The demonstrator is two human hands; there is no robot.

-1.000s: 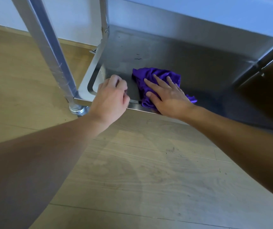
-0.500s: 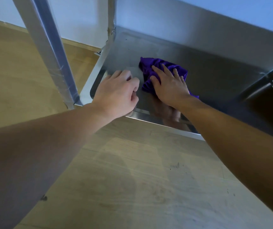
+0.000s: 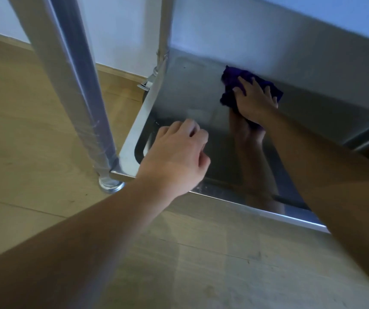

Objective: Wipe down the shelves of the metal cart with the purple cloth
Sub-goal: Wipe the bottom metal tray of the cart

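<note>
Plainly limp, the crumpled purple cloth (image 3: 231, 82) needs pressing at its middle; my right hand (image 3: 255, 100) lies flat-fingered on it, and my left hand (image 3: 177, 157) nearby curls loosely, empty.

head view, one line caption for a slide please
Right hand presses the purple cloth flat on the metal cart's bottom shelf, left hand loosely curled near its front corner.

hands x2 (image 3: 174, 157) (image 3: 255, 101), cloth x1 (image 3: 231, 75), cart x1 (image 3: 190, 97)

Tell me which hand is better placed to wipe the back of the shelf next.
The right hand: its straight fingers press the purple cloth on the shelf near the back. The left hand is loosely curled at the front corner, holding nothing.
</note>
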